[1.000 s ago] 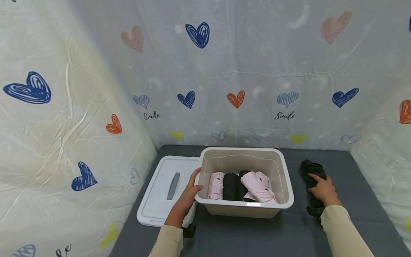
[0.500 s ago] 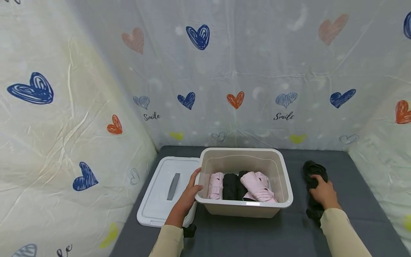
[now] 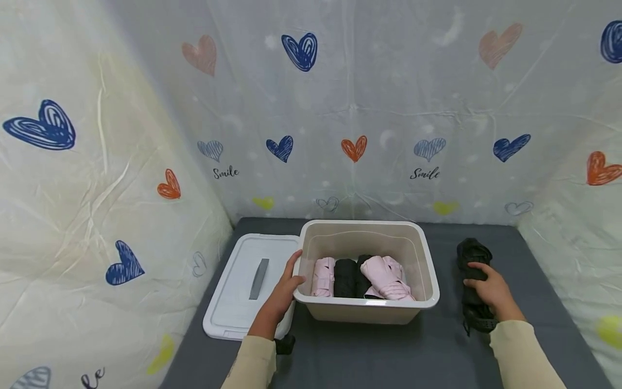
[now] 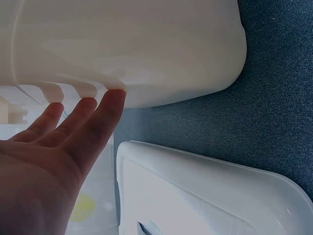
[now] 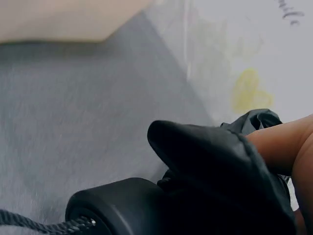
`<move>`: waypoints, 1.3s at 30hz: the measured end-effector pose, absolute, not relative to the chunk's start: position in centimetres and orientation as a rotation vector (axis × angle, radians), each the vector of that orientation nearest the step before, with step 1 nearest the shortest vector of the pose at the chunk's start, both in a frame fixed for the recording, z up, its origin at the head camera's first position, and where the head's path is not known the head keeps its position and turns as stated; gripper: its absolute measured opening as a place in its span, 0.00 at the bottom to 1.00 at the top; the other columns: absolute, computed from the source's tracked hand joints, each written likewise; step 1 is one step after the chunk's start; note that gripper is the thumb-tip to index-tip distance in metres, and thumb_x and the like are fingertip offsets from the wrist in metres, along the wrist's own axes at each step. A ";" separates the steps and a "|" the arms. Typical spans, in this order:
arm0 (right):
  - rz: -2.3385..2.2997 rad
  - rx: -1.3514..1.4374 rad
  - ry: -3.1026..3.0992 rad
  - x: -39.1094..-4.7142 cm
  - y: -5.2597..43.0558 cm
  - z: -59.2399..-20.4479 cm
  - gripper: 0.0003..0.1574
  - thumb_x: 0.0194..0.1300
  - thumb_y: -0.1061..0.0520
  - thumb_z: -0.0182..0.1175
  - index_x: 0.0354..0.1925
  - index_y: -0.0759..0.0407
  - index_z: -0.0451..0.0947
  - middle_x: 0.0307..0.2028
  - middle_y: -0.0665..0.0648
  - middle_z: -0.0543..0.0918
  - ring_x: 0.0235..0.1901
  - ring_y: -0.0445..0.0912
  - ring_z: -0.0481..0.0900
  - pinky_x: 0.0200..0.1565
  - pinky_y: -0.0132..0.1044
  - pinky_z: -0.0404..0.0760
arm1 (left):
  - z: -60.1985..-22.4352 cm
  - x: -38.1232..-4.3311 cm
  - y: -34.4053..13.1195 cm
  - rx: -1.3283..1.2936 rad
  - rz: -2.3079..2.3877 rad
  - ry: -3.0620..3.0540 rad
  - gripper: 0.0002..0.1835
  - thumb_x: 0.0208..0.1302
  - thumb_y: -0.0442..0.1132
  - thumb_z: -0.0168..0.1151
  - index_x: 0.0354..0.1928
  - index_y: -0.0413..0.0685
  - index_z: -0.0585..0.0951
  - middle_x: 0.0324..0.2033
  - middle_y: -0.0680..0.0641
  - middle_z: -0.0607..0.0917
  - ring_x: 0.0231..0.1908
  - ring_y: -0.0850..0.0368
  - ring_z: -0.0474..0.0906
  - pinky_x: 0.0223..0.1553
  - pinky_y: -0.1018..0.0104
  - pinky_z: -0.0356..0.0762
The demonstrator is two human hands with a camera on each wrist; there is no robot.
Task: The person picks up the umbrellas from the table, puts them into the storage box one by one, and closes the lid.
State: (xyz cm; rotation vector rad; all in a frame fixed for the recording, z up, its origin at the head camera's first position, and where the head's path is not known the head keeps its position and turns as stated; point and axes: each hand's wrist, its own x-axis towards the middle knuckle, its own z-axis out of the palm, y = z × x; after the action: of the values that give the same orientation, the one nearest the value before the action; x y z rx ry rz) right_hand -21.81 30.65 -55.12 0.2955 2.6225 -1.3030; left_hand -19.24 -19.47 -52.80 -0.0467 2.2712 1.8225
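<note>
At the right of the head view lies a black folding umbrella (image 3: 472,251); my right hand (image 3: 497,292) grips its loose folded cloth from the side, thumb and index finger across it. The right wrist view shows its smooth black handle (image 5: 117,203) with a braided wrist cord (image 5: 44,227). My left hand (image 3: 278,301) is at the left rim of a beige storage bin (image 3: 359,312). In the left wrist view its straight fingers (image 4: 98,127) touch the bin's outer wall. Inside the bin sit rolled bundles, pink (image 3: 323,277) and black (image 3: 345,278), side by side.
A white lid (image 3: 228,302) with a grey handle (image 3: 258,279) lies left of the bin, close beside it. The dark grey table (image 3: 359,356) ends at a heart-print curtain (image 3: 311,108) at the back and sides.
My right hand has shifted along the umbrella and now grips it between thumb and index finger; the umbrella has turned slightly. The left hand stays at the bin's rim.
</note>
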 end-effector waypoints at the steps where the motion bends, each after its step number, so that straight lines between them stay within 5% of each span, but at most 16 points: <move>1: -1.316 0.285 2.625 -21.8 30.6 -54.9 0.42 0.68 0.52 0.55 0.74 0.60 0.51 0.72 0.78 0.45 0.64 0.76 0.55 0.55 0.68 0.66 | -52.8 -19.3 -19.5 -0.043 1.822 2.270 0.35 0.69 0.40 0.42 0.73 0.79 0.48 0.75 0.46 0.48 0.70 0.39 0.54 0.60 0.32 0.60; 18: -1.440 0.069 2.620 -21.5 27.8 -49.8 0.43 0.67 0.48 0.59 0.73 0.56 0.55 0.72 0.78 0.48 0.62 0.72 0.62 0.51 0.59 0.75 | -52.4 -19.5 -19.5 -0.048 1.831 2.258 0.34 0.69 0.41 0.42 0.72 0.81 0.49 0.75 0.47 0.48 0.71 0.38 0.51 0.62 0.30 0.55; 26: -1.508 -0.021 2.606 -21.1 26.6 -47.6 0.42 0.66 0.47 0.60 0.72 0.55 0.57 0.69 0.76 0.56 0.54 0.65 0.75 0.42 0.43 0.81 | -52.8 -19.3 -19.6 -0.049 1.831 2.244 0.34 0.70 0.42 0.41 0.73 0.80 0.48 0.76 0.47 0.47 0.72 0.37 0.50 0.62 0.29 0.54; 33: -1.539 -0.069 2.574 -20.7 25.7 -45.8 0.44 0.65 0.45 0.61 0.73 0.52 0.56 0.70 0.74 0.56 0.45 0.55 0.81 0.39 0.41 0.82 | -52.8 -19.4 -19.6 -0.044 1.842 2.222 0.33 0.71 0.41 0.41 0.73 0.80 0.48 0.76 0.47 0.46 0.71 0.38 0.50 0.63 0.29 0.53; 39: -1.527 -0.132 2.607 -20.4 24.4 -44.6 0.42 0.65 0.47 0.61 0.72 0.52 0.58 0.71 0.73 0.54 0.51 0.62 0.78 0.42 0.44 0.82 | -50.9 -18.6 -19.3 -0.022 1.843 2.195 0.34 0.71 0.38 0.41 0.75 0.72 0.47 0.76 0.44 0.46 0.71 0.36 0.51 0.64 0.30 0.52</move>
State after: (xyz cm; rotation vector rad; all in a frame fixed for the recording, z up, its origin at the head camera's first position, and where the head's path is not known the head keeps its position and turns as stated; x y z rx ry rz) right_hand -20.44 24.41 -44.61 -0.1321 2.6070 -1.5266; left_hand -18.64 -19.34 -50.89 -0.0220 2.1946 1.8429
